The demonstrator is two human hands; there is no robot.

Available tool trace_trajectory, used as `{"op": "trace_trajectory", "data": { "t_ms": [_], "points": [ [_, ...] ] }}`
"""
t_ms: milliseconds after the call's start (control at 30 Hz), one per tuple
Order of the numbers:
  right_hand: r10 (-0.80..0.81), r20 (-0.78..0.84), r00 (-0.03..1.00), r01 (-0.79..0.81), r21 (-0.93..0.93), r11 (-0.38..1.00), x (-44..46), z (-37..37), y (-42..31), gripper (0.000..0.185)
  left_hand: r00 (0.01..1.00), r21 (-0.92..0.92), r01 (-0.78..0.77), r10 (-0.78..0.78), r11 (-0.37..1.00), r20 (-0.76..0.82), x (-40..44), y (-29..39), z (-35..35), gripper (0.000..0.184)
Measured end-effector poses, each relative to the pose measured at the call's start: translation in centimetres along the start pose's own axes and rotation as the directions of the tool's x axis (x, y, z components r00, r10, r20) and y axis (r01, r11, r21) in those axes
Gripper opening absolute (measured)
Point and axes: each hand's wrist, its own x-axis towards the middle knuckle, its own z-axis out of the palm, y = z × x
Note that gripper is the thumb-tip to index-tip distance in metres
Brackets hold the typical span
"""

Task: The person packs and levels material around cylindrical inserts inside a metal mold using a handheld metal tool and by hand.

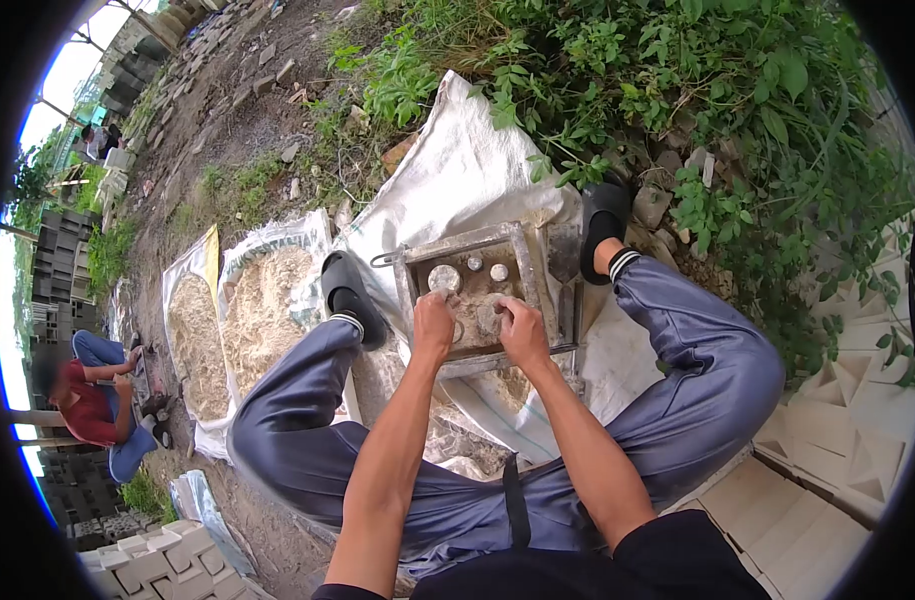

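A rectangular frame (461, 244) lies on white sacking between my feet, with sand-coloured material inside. Several round pieces stand in it: a larger pale disc (445, 279) at the left and two small ones, a small cylinder (475, 264) and another cylinder (500, 272). My left hand (435, 325) is over the frame's left part, fingers closed just below the larger disc; what they hold, if anything, is hidden. My right hand (523, 331) pinches the edge of a round, sand-dusted disc (490, 318) inside the frame.
Left of my foot are two sacks of pale sand, one sand heap (268, 320) beside another heap (200, 345). Leafy plants (618, 80) crowd the far side. Pale blocks (808, 490) are stacked at right. A person in red (93, 410) sits at far left.
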Motion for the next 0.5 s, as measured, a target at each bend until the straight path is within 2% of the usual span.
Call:
{"op": "trace_trajectory", "data": {
  "t_ms": [233, 300, 333, 400, 433, 467, 500],
  "points": [
    [0.024, 0.001, 1.0, -0.024, -0.071, 0.997, -0.4, -0.5, 0.3, 0.019, 0.999, 0.027, 0.027, -0.026, 0.999, -0.023, -2.7, -1.0, -0.5, 0.022],
    [0.036, 0.005, 0.999, -0.035, -0.074, 0.997, -0.5, -0.7, 0.4, 0.022, 0.995, 0.205, 0.102, -0.103, 0.973, -0.004, -2.8, -1.2, -1.3, 0.023],
    [0.036, 0.005, 0.999, -0.035, -0.077, 0.996, -0.4, -0.9, 0.5, 0.022, 0.995, 0.202, 0.102, -0.103, 0.974, -0.003, -2.8, -1.4, -1.3, 0.023],
    [-0.098, -0.092, 0.991, 0.085, -0.135, 0.987, -0.3, -0.7, 0.7, 0.024, 0.995, -0.012, 0.092, -0.091, 0.996, 0.035, -3.0, -2.2, -1.0, 0.022],
    [-0.095, -0.091, 0.991, 0.083, -0.132, 0.988, -0.3, -0.2, 1.2, 0.024, 0.995, -0.009, 0.093, -0.093, 0.996, 0.037, -3.2, -2.5, -0.2, 0.022],
    [-0.277, -0.068, 0.958, 0.243, -0.315, 0.917, -0.6, 0.4, 1.5, 0.025, 0.993, 0.08, -0.108, 0.111, 0.991, -0.028, -3.8, -2.4, 1.1, 0.021],
    [-0.445, -0.014, 0.895, 0.384, -0.484, 0.787, -0.9, 0.8, 1.8, 0.026, 0.945, 0.177, -0.301, 0.318, 0.937, -0.073, -4.2, -2.6, 2.1, 0.021]
  ]
}}
